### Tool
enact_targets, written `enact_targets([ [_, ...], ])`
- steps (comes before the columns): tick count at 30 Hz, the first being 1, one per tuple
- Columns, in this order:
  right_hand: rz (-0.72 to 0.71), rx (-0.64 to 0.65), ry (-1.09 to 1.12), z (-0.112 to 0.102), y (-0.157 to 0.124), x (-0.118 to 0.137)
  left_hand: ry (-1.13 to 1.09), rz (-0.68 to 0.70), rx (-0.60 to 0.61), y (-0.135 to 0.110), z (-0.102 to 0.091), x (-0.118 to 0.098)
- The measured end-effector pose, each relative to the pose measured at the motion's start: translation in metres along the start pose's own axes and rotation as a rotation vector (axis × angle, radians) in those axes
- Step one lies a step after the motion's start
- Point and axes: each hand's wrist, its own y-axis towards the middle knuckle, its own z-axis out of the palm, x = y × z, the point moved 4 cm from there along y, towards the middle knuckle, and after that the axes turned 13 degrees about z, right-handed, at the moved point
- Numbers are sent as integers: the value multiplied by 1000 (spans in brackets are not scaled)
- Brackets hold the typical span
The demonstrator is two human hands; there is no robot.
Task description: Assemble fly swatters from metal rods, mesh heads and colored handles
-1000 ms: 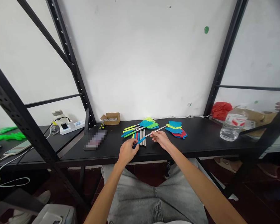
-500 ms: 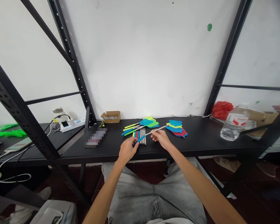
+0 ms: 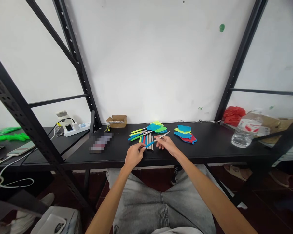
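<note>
My left hand (image 3: 134,154) pinches the lower end of a blue fly swatter handle (image 3: 150,144). From its upper end a thin metal rod (image 3: 165,134) points up and to the right, slanted above the table. The fingers of my right hand (image 3: 167,144) close on this rod near the blue grip. Beneath it lie several more handles (image 3: 149,138) side by side, with coloured grips and metal rods. Swatters with heads attached (image 3: 152,127) lie overlapped behind them, in yellow, blue and green. Loose swatter heads (image 3: 185,133) in blue, yellow and red are piled right of my right hand.
A small open cardboard box (image 3: 119,122) stands by the wall, with a yellow and black cutter (image 3: 107,128) near it. A blurred flat object (image 3: 101,143) lies at left. A large water bottle (image 3: 246,130) stands right. Black shelf posts (image 3: 80,73) frame the table (image 3: 210,146).
My right hand has shifted slightly left and down along the rod, closer to my left hand. The rod's far end has drawn away from the loose heads. The view has shifted a little.
</note>
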Motion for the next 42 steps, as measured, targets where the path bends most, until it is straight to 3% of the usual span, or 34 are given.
enact_targets([
  [3,3,-136,215,-10,1,-3,-19,-13,-9,0,0,2],
  [5,8,-158,232,-13,2,-4,-23,-32,-1,0,0,2],
  [11,-6,-88,106,-8,1,-3,-35,-22,45,-1,0,0],
  [16,-44,-31,-192,5,4,-1,-42,91,57,0,0,-1],
  [18,-28,-28,-243,1,7,2,-62,103,43,1,0,1],
  [21,-38,-252,-484,-30,10,12,-97,82,0,2,-2,5],
  [23,-43,-501,-798,-60,7,21,-106,56,-14,2,-2,7],
  [25,50,-703,-1122,-90,3,26,-110,46,-15,2,-2,7],
  [27,221,-745,-1351,-112,-1,25,-112,49,-19,2,-2,7],
  [29,332,-705,-1472,-124,-6,23,-114,48,-27,2,-2,7],
  [32,298,-673,-1549,-125,-14,28,-108,31,-31,1,-2,7],
  [35,172,-750,-1478,-118,-21,45,-101,7,-20,1,-3,7],
  [37,59,-816,-1280,-112,-24,60,-99,-2,-11,0,-3,6],
  [39,-27,-813,-915,-107,-22,69,-95,0,-11,0,-3,5],
  [42,-54,-654,-171,-95,-12,66,-95,14,-14,-1,-3,6],
])
